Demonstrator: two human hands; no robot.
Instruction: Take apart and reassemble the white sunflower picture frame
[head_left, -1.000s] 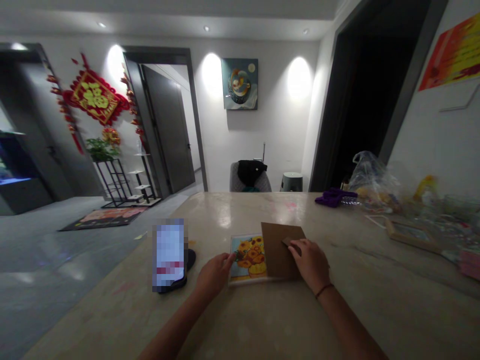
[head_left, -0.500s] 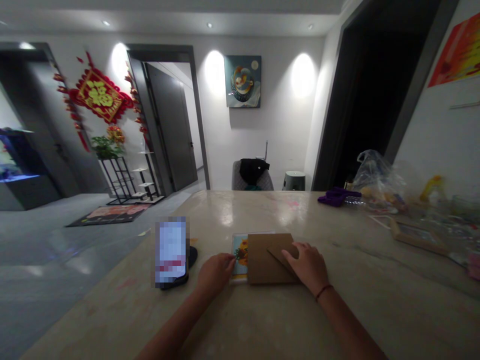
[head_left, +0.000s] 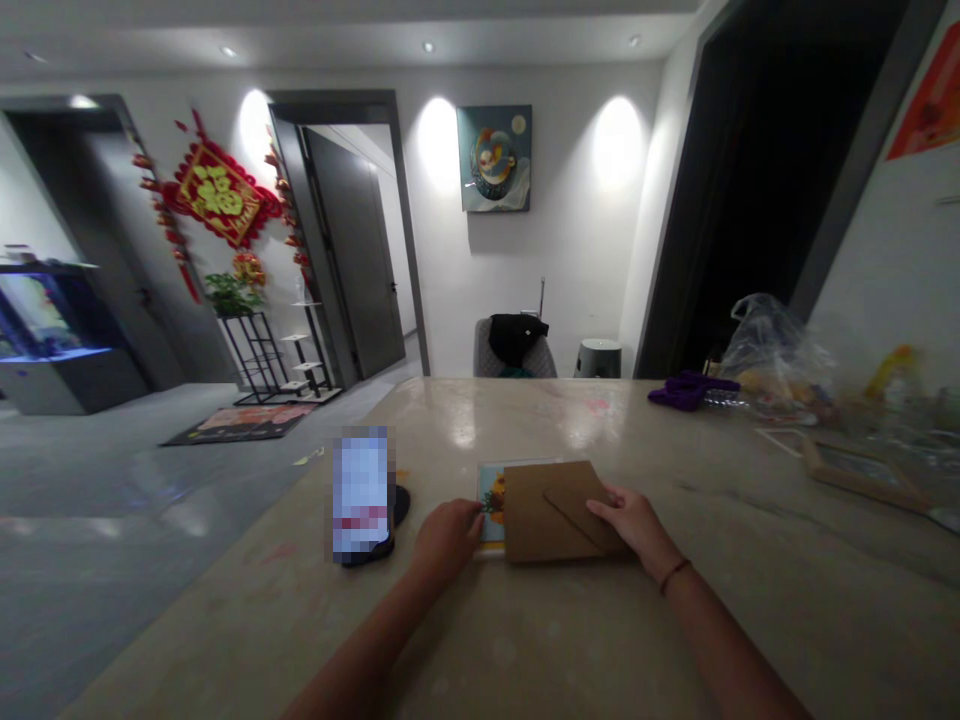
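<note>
A small sunflower picture (head_left: 492,498) lies flat on the beige table (head_left: 570,640), mostly covered by a brown board (head_left: 551,512) that carries a folded brown stand flap. My left hand (head_left: 448,538) pinches the picture's left edge with curled fingers. My right hand (head_left: 634,522) rests on the right edge of the brown board, fingers pressed against the flap. A red string circles my right wrist.
A phone (head_left: 362,495) stands upright on a dark holder left of my left hand. At the table's right lie a framed picture (head_left: 855,468), clear plastic bags (head_left: 772,350) and a purple cloth (head_left: 690,388). A chair (head_left: 516,348) stands at the far end.
The brown board has slid left over the sunflower picture and lies squarer on it, leaving only a strip showing. My right hand shifted to the board's right edge. The camera turned slightly left.
</note>
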